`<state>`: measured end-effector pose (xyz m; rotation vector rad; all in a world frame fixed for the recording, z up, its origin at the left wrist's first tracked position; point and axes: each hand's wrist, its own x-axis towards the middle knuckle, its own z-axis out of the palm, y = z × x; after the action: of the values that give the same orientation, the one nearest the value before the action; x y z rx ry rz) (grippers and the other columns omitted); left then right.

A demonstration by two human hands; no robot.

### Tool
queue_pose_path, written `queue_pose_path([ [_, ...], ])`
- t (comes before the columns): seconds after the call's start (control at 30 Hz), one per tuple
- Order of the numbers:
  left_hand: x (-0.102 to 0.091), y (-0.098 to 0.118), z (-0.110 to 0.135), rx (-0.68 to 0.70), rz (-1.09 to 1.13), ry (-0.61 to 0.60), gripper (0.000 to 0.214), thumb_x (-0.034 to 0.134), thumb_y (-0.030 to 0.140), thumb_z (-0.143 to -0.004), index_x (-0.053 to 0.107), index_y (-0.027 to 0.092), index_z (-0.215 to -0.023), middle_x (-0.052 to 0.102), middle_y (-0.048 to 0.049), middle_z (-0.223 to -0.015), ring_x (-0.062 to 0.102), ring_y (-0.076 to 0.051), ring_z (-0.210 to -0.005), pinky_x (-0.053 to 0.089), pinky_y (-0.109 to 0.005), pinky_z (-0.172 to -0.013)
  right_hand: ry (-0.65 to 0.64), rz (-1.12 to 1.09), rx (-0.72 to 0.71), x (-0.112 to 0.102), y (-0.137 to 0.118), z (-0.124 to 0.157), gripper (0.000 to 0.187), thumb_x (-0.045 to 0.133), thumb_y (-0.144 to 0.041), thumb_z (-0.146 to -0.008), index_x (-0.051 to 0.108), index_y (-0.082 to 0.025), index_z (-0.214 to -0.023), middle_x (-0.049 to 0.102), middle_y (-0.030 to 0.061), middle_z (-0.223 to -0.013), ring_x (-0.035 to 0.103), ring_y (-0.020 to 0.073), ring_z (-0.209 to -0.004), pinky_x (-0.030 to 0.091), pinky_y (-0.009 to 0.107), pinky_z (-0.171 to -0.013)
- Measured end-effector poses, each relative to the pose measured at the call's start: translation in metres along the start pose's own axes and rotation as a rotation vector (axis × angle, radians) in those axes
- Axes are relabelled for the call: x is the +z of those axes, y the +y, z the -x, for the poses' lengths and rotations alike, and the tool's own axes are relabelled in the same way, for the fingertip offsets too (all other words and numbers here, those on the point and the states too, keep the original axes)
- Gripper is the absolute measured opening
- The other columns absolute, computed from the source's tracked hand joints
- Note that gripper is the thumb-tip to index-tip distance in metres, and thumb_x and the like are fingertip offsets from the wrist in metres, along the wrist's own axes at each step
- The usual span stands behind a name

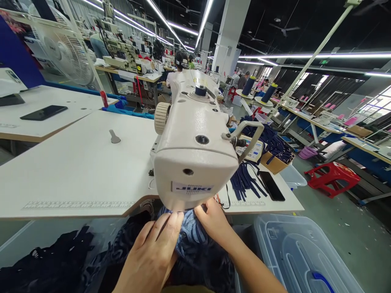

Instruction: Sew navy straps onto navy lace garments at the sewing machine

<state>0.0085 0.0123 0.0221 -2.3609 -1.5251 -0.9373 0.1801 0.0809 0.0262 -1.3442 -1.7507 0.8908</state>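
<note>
A white sewing machine marked JUKI stands before me, its head hiding the needle area. Below the head hangs a blue patterned fabric, bunched and draping toward my lap. My left hand is closed on its left side, fingers long on top and the thumb out of sight. On the other side my right hand grips the same fabric, thumb and index finger bent together, with some fingertips behind the machine head. Dark navy strips lie on the table right of the machine.
A black phone rests at the table's right edge, near a cardboard box of navy strips. A small metal piece lies on the white table. Lower right is a clear plastic bin lid; dark cloth fills the lower left.
</note>
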Motion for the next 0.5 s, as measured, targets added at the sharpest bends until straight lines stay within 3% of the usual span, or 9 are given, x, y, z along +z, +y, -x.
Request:
queue_pose_path([
  [0.13,-0.001,-0.002,0.001,0.011,0.011,-0.046,0.042,0.04,0.015,-0.083,0.062,0.022,-0.117,0.066,0.0007,-0.12,0.055,-0.021,-0.108,0.029,-0.036,-0.099,-0.001,-0.05,0.043,-0.004,0.006,-0.001,0.001,0.049,-0.022,-0.085,0.049,-0.021,-0.085,0.059,-0.0027,-0.076,0.056,0.0152,-0.073,0.039,0.026,-0.07],
  [0.3,-0.002,-0.002,-0.003,0.032,0.043,-0.06,0.043,0.04,0.014,-0.083,0.061,0.024,-0.12,0.065,0.0015,-0.119,0.055,-0.019,-0.109,0.029,-0.033,-0.1,-0.032,-0.13,0.042,-0.015,0.017,0.003,0.008,0.046,-0.028,-0.09,0.048,-0.021,-0.088,0.042,-0.006,-0.066,0.043,0.0125,-0.062,0.035,0.024,-0.062],
  [0.5,0.0,-0.002,-0.005,0.049,0.062,-0.067,0.047,0.041,0.014,-0.083,0.055,0.026,-0.126,0.063,0.0029,-0.123,0.052,-0.017,-0.113,0.029,-0.031,-0.101,-0.236,-0.229,0.029,-0.03,0.05,0.017,0.031,0.05,-0.048,-0.089,0.057,-0.019,-0.098,0.052,0.0013,-0.088,0.048,0.0153,-0.081,0.037,0.026,-0.073],
])
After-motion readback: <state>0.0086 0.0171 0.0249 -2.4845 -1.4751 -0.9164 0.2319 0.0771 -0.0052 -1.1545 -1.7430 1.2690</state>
